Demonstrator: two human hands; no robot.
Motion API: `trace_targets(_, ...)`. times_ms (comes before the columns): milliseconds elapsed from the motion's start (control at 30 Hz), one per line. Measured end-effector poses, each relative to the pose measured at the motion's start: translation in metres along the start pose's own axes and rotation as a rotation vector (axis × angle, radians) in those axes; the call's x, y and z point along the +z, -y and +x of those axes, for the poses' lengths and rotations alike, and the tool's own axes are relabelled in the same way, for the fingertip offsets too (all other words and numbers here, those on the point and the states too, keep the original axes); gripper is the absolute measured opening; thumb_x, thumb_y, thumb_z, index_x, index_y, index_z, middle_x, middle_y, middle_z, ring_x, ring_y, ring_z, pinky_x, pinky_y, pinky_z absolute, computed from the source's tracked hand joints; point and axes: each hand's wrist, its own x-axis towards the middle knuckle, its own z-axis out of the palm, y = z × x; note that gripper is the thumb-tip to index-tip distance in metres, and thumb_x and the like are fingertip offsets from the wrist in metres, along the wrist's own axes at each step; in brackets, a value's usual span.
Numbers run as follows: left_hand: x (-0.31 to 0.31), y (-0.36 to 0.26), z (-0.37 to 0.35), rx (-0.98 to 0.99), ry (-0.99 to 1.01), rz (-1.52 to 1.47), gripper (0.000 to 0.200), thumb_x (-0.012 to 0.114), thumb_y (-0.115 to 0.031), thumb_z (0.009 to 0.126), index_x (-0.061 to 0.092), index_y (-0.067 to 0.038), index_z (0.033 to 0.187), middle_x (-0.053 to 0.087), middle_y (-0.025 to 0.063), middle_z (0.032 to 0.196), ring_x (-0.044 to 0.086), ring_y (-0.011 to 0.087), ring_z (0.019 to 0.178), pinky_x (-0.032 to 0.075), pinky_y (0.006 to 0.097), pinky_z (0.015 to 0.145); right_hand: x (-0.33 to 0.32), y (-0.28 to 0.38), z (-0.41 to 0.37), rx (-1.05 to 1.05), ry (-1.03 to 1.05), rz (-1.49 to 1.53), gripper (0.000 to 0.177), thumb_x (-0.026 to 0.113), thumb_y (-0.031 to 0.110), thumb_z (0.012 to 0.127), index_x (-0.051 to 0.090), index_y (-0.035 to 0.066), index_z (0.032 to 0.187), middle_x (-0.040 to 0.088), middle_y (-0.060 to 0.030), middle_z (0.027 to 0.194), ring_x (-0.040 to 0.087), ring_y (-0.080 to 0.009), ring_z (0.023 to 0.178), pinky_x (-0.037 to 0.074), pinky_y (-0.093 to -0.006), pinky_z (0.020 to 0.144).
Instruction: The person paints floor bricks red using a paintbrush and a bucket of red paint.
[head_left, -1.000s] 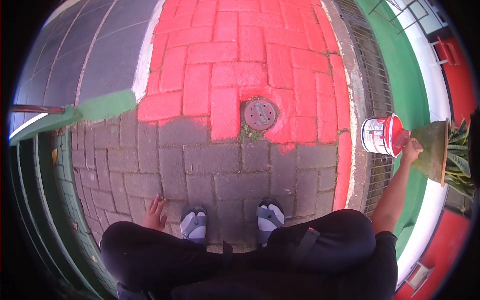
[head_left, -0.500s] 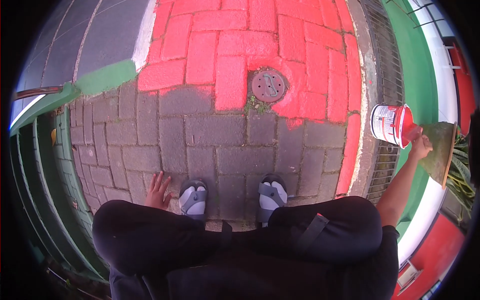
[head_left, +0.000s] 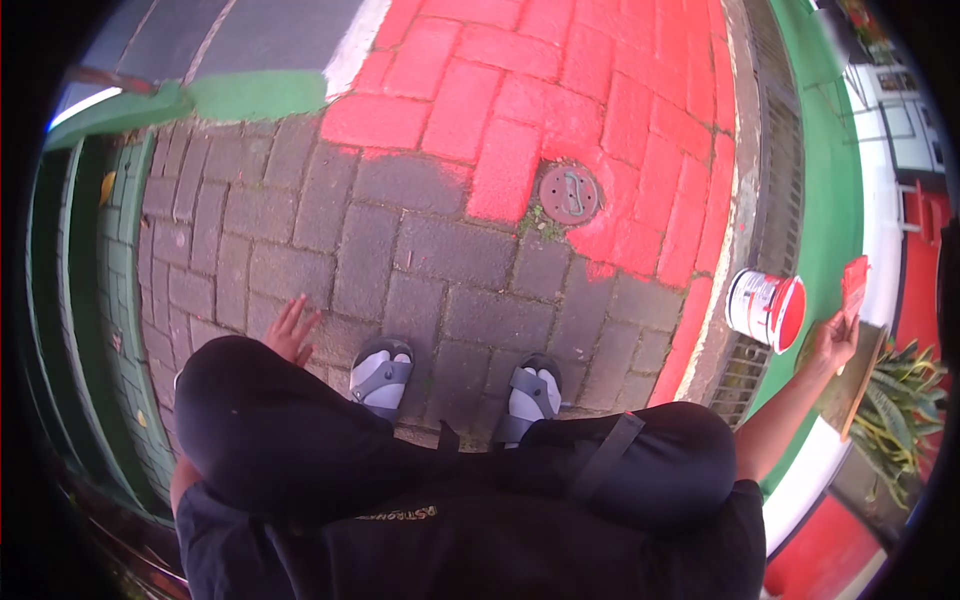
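My right hand (head_left: 836,340) grips a paintbrush (head_left: 854,288) whose wide head is coated in red paint and points upward. Just left of it is a white paint bucket (head_left: 752,304) with red paint inside, standing by the metal grate. My left hand (head_left: 292,331) hangs low beside my knee with its fingers spread, over unpainted grey paving (head_left: 270,270). Ahead of my feet, fresh red paint (head_left: 500,90) covers the paving bricks, ending in a ragged edge around a round drain cover (head_left: 570,194).
My sandalled feet (head_left: 382,380) rest on the grey bricks. Along the right runs a drain grate (head_left: 745,375) beside a green strip (head_left: 832,150), with a leafy plant (head_left: 890,405) beyond. Green steps (head_left: 85,300) border the left side, below a dark tiled ramp (head_left: 265,38).
The paintbrush has come out of the bucket, and my right hand now holds it up to the bucket's right. My left hand stays low with fingers spread. The view has tilted.
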Motion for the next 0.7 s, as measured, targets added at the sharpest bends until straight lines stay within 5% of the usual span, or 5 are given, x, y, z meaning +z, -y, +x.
trace_targets(100, -0.022, 0.007, 0.016, 0.024, -0.051, -0.013, 0.063, 0.067, -0.016, 0.092, 0.05, -0.01, 0.152, 0.026, 0.0229, 0.168, 0.027, 0.0484, 0.153, 0.031, 0.0537, 0.123, 0.148, -0.019, -0.039, 0.01, 0.222, -0.006, 0.052, 0.052, 0.005, 0.106, 0.035, -0.012, 0.152, 0.05, -0.0258, 0.152, 0.059, -0.0309, 0.131, 0.056, -0.0387, 0.106)
trace_targets(167, -0.028, 0.015, 0.028, 0.063, -0.133, 0.066, 0.06, 0.064, -0.021, 0.097, 0.048, -0.012, 0.154, 0.027, 0.0202, 0.169, 0.028, 0.0429, 0.155, 0.033, 0.0519, 0.121, 0.238, -0.041, -0.068, 0.393, 0.698, 0.087, 0.038, 0.055, 0.002, 0.104, 0.052, -0.014, 0.139, 0.066, -0.0262, 0.135, 0.066, -0.031, 0.124, 0.056, -0.0395, 0.104)
trace_targets(367, -0.026, 0.028, 0.058, 0.087, -0.498, -0.049, 0.04, 0.066, -0.021, 0.096, 0.06, -0.005, 0.133, 0.051, 0.0213, 0.148, 0.043, 0.0411, 0.142, 0.039, 0.0491, 0.116, 0.42, -0.203, -0.157, 0.537, 0.936, -0.144, 0.019, 0.06, 0.003, 0.102, 0.065, -0.002, 0.12, 0.068, -0.0166, 0.128, 0.068, -0.0235, 0.115, 0.059, -0.0371, 0.096)
trace_targets(533, 0.003, 0.004, 0.073, 0.084, -0.647, -0.276, 0.02, 0.069, -0.016, 0.092, 0.062, -0.003, 0.106, 0.06, 0.0161, 0.109, 0.056, 0.0383, 0.107, 0.046, 0.0467, 0.096, 0.433, -0.41, -0.302, 0.773, 0.793, -0.189, 0.012, 0.068, -0.001, 0.096, 0.07, 0.01, 0.093, 0.074, -0.0103, 0.115, 0.07, -0.014, 0.088, 0.058, -0.027, 0.071)
trace_targets(700, 0.026, -0.018, 0.078, 0.07, -0.678, -0.403, 0.022, 0.071, -0.014, 0.091, 0.062, -0.004, 0.108, 0.062, 0.0154, 0.11, 0.057, 0.0367, 0.107, 0.047, 0.0453, 0.096, 0.391, -0.576, -0.433, 0.904, 0.437, -0.172, 0.019, 0.071, -0.003, 0.091, 0.062, 0.014, 0.093, 0.076, -0.0058, 0.097, 0.075, -0.0192, 0.086, 0.065, -0.0413, 0.075)
